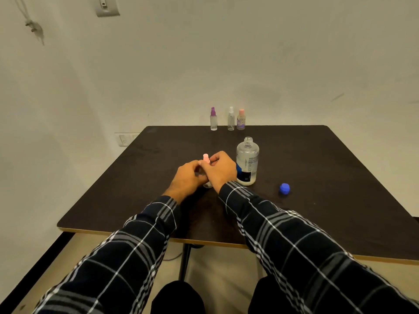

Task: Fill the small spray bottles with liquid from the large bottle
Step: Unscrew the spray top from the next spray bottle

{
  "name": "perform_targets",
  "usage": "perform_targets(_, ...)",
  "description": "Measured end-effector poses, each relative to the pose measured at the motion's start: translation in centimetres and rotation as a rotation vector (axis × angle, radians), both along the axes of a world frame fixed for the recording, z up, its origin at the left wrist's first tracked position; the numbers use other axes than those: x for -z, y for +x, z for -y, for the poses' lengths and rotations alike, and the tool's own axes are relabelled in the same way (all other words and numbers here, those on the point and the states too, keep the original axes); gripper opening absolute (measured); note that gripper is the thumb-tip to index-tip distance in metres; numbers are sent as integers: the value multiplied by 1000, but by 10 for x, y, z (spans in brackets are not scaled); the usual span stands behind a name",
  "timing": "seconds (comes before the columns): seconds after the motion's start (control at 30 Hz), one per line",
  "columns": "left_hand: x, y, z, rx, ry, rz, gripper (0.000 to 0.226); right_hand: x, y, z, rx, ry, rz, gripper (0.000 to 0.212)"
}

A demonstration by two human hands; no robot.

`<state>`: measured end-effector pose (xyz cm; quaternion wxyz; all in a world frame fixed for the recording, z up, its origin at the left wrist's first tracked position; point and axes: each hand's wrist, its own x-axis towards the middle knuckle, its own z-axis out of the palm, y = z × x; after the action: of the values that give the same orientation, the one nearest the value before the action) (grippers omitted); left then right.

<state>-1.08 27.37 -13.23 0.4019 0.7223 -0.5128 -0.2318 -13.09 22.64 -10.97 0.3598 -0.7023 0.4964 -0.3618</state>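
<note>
A small clear spray bottle with a pink top (205, 157) stands on the dark table (317, 168), mostly hidden by both hands. My left hand (189, 176) grips its body. My right hand (221, 169) pinches it just below the pink top. Right beside my right hand stands the large clear bottle (247, 160), uncapped, with a little liquid at the bottom. Its blue cap (284, 188) lies on the table to the right. Three small spray bottles stand at the far edge: one with a purple top (213, 118), one clear (231, 118), one with a pink cap (241, 119).
The table's near edge (136, 233) runs under my forearms. A plain wall stands close behind the far edge, with a switch plate (123, 139) low at the left. The floor shows below the table.
</note>
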Motion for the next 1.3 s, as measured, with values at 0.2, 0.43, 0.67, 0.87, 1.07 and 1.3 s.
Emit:
perform_targets(0.2, 6, -2, -3, 0, -30, 17, 27, 6, -1, 0, 14, -14, -32, 23)
perform_targets(0.43, 3, -3, -3, 9, -5, 31, 31, 8, -3, 1, -150, 78, -14, 41)
perform_targets(0.67, 4, -3, -2, -1, -3, 27, 32, 9, 0, -2, -36, 109, 45, 18)
perform_targets(0.87, 2, -4, -2, -22, 36, 64, 29, 1, 2, -7, -169, 140, -14, 56)
perform_targets(1.07, 6, -3, -2, -11, 28, 26, 34, -9, 5, -3, -23, 99, -49, 33)
perform_targets(1.3, 5, -5, -2, -5, 12, 58, 33, -9, 0, -8, -99, -24, -43, 28)
